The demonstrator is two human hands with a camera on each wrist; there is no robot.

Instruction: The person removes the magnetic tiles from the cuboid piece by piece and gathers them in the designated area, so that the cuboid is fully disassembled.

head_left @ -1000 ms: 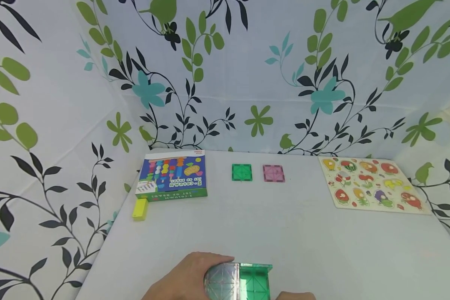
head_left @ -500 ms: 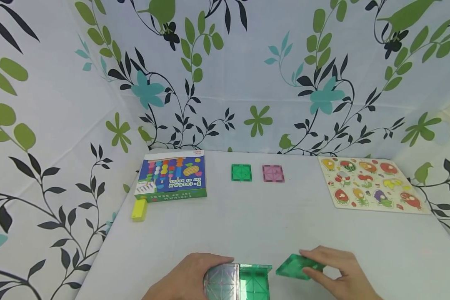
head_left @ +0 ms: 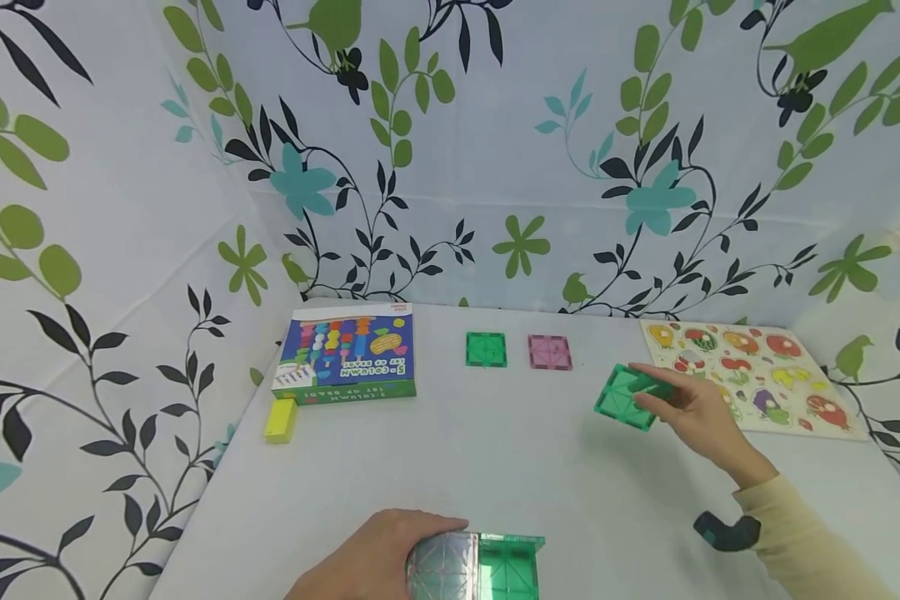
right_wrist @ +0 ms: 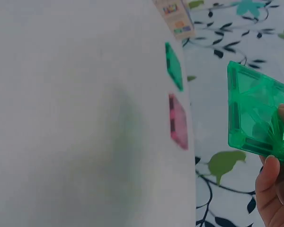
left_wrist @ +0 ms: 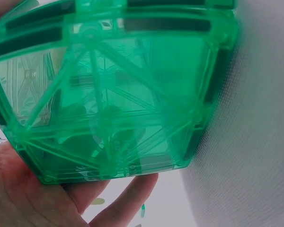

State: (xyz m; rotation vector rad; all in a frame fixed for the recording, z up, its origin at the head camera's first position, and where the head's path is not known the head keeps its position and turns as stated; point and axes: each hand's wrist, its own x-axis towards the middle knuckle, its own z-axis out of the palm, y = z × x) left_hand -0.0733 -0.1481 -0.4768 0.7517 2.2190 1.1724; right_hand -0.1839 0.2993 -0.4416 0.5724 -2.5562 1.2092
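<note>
My left hand [head_left: 375, 558] grips the side of a box-like build of magnetic tiles [head_left: 510, 575] at the near edge of the head view. One part of it is clear, the other green; its near end is cut off by the frame. In the left wrist view the green side of the build [left_wrist: 146, 94] fills the picture, with fingers [left_wrist: 132, 198] under it. Farther out to the right, my right hand [head_left: 697, 417] pinches a green square magnetic tile [head_left: 621, 400] above the table, thumb on one face. That tile is tilted and touches nothing else.
A green tile [head_left: 486, 350] and a pink tile [head_left: 550, 352] lie flat at the back. Left of them is a bead-set box [head_left: 345, 350], with a yellow block [head_left: 280, 421] by its near corner. A fruit-picture board [head_left: 810, 412] lies at the right, partly behind the right hand.
From the near edge, my right hand has come into view with the green tile, then moved up and away to the right with it. The left hand and the build have stayed put.
</note>
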